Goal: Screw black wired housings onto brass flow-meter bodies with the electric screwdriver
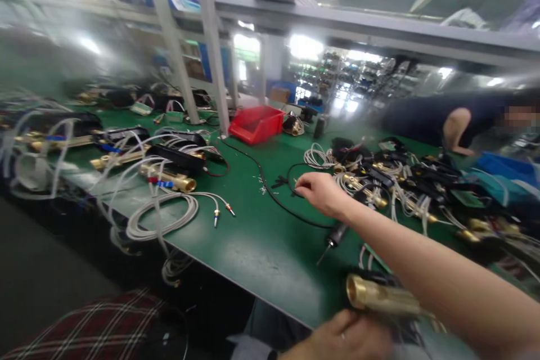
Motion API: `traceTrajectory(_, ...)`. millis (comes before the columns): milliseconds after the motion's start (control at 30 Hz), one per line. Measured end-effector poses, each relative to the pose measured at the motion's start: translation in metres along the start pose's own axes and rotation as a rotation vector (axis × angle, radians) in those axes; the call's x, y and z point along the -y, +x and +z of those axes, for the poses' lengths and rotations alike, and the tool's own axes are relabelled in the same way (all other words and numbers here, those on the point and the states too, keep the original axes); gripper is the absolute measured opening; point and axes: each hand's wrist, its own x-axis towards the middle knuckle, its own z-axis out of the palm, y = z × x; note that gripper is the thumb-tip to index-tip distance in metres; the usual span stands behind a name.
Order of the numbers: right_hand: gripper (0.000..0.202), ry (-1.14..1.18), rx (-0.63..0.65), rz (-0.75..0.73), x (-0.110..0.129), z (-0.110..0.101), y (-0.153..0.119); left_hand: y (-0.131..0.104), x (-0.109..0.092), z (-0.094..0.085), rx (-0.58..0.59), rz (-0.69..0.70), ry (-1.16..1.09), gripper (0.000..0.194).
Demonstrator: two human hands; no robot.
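My right hand reaches out over the green table, fingertips pinched together beside a small heap of black pieces. What sits between those fingertips is too small to make out. Below that forearm lies a dark electric screwdriver with a thin bit and a black cord. At the bottom, my left hand curls around the underside of a brass pipe fitting with a black housing attached. Motion blurs this hand, and the right forearm covers part of the fitting.
Brass units with grey cables line the table's left side, beside a coiled cable. More units crowd the right. A red bin stands by a metal post. White bits lie scattered. Another person's arm rests opposite.
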Motion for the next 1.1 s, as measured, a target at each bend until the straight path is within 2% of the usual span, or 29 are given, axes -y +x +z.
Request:
traceTrajectory(67, 0.010, 0.051, -0.078, -0.010, 0.011, -0.033, -0.054, -0.002, -0.009, 0.005, -0.053, 0.089, 0.057, 0.030)
traceTrajectory(100, 0.007, 0.105, -0.156, -0.038, 0.016, -0.045, -0.084, -0.003, -0.012, 0.005, -0.067, 0.101, 0.089, 0.032)
traceTrajectory(167, 0.008, 0.171, -0.241, -0.034, 0.021, -0.052, -0.145, -0.003, -0.016, 0.006, -0.068, 0.070, 0.108, 0.035)
traceTrajectory(200, 0.009, 0.190, -0.264, 0.000, 0.020, -0.047, -0.173, -0.004, -0.017, 0.006, -0.074, 0.060, 0.097, 0.035)
traceTrajectory(267, 0.009, 0.181, -0.300, 0.103, 0.012, -0.023, -0.221, -0.004, -0.017, 0.007, -0.082, 0.054, 0.070, 0.033)
traceTrajectory(367, 0.013, 0.070, -0.336, 0.187, -0.012, 0.025, -0.265, -0.005, -0.017, 0.010, -0.089, 0.041, 0.061, 0.031)
traceTrajectory(433, 0.016, -0.075, -0.379, 0.220, -0.026, 0.051, -0.279, -0.004, -0.016, 0.012, -0.092, 0.058, 0.087, 0.030)
traceTrajectory(533, 0.016, -0.216, -0.429, 0.195, -0.040, 0.068, -0.286, -0.003, -0.015, 0.011, -0.114, 0.091, 0.124, 0.027)
traceTrajectory(767, 0.015, -0.315, -0.399, 0.120, -0.044, 0.067, -0.283, -0.001, -0.015, 0.008, -0.102, 0.085, 0.150, 0.025)
traceTrajectory(967, 0.019, -0.305, -0.353, 0.107, -0.045, 0.078, -0.283, -0.001, -0.015, 0.007, -0.123, 0.084, 0.146, 0.026)
traceTrajectory(1033, 0.018, -0.226, -0.361, 0.111, -0.044, 0.073, -0.287, 0.000, -0.015, 0.005, -0.128, 0.082, 0.142, 0.026)
traceTrajectory(1100, 0.019, -0.120, -0.418, 0.153, -0.039, 0.053, -0.290, 0.001, -0.015, 0.002, -0.112, 0.080, 0.144, 0.027)
